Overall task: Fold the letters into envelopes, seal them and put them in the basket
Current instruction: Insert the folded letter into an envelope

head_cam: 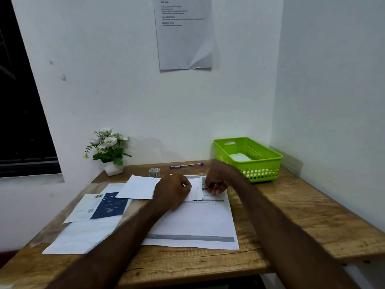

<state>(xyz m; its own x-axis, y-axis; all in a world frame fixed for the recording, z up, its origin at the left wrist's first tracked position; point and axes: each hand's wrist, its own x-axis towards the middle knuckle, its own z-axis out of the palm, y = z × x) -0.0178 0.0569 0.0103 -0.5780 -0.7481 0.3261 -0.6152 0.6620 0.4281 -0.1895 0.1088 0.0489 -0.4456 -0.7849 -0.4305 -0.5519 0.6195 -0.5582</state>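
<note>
a wooden table sits in a corner of white walls, a dark window at left.

Both forearms are bare right up to the frame's edge, no sleeve showing. The left hand and right hand have short, pale fingernails.

Small home-office corner: wooden table pushed into plain white walls, dark window on the left. Papers, pen, tape roll, green basket, potted fake flowers. Printed instruction sheet is stuck on the wall.
</note>
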